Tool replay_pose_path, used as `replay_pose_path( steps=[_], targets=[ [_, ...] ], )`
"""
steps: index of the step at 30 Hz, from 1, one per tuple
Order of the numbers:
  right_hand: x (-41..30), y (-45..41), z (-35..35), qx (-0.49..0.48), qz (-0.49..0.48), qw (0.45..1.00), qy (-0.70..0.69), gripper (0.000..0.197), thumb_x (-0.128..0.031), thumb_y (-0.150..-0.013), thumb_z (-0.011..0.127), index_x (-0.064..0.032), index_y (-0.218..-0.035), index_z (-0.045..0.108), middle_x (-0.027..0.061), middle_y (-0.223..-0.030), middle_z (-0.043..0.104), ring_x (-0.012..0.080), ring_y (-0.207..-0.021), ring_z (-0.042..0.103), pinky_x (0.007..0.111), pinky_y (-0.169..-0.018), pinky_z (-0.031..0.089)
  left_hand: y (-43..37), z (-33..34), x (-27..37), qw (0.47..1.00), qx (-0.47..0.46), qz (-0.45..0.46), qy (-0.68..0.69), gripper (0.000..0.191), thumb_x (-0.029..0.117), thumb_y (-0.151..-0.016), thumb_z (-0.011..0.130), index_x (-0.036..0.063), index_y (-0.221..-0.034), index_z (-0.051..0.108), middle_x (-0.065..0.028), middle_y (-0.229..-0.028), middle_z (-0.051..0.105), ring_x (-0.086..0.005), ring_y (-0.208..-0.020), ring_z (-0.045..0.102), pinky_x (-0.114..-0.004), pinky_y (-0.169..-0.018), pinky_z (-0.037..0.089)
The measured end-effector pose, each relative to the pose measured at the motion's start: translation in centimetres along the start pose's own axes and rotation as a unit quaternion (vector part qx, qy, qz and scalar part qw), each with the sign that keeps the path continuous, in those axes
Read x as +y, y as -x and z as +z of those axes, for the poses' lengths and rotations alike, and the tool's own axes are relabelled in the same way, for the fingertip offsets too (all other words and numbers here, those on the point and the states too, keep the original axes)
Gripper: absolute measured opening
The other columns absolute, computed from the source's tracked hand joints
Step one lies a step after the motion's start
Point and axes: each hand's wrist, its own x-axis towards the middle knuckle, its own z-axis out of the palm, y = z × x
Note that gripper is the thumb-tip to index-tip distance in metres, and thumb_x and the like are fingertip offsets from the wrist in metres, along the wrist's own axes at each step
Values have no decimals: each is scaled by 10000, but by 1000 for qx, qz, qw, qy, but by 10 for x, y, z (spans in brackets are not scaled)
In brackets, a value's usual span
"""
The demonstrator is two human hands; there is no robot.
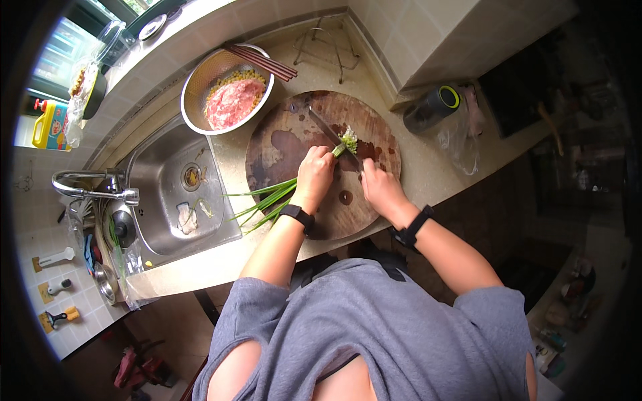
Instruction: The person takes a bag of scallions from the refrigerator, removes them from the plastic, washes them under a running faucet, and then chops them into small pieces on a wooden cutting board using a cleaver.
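Observation:
On a round wooden cutting board (281,155), my left hand (317,173) grips a bunch of green onions (273,195), whose green tops trail left past the board's edge. My right hand (378,188) is closed on the handle of a kitchen knife (326,124); the handle is mostly hidden by the fingers. The blade lies across the cut end of the bunch, just beyond my left fingertips. Chopped green onion (349,140) is heaped on the blade's far side.
A metal bowl (188,103) of ground meat (233,104) and corn, with chopsticks (266,62) across its rim, stands behind the board. At left are a steel sink (160,175) and faucet (90,193). A wire rack (326,47) and dark bottle (429,110) stand on the counter.

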Motion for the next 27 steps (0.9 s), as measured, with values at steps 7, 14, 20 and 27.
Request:
replay_pose_path(
  steps=[7,14,20,27],
  targets=[
    [-3,-9,2,7,-6,999,34,129,-110,-859,455,-5,-895,390,219,-623,568,377,-581,582,444,-502,479,-4,-2,1,1000,-14,-10,2,52,36,-670,632,21,-679,583,-97,-795,576,-282,-758,546,-359,-675,468],
    [-13,-3,-15,-32,-3,999,23,109,-86,-815,435,-13,-895,419,207,-654,595,354,-623,614,438,-535,504,-1,-1,1,1000,2,-16,-7,52,36,-669,632,25,-678,582,-98,-796,576,-286,-768,550,-360,-681,469],
    [-11,-19,-7,-26,28,999,-2,102,-92,-840,429,-3,-885,407,223,-663,591,390,-643,602,467,-569,494,9,-11,4,1000,-14,13,-22,172,37,-679,646,42,-850,641,-91,-837,569,-269,-794,540,-346,-704,467],
    [-1,-3,-6,30,47,997,-58,146,-129,-862,446,2,-887,386,237,-647,573,411,-632,579,483,-552,475,4,-4,4,999,-14,-16,-37,228,44,-703,633,74,-928,653,-81,-842,568,-256,-803,529,-342,-702,463]
  ],
)
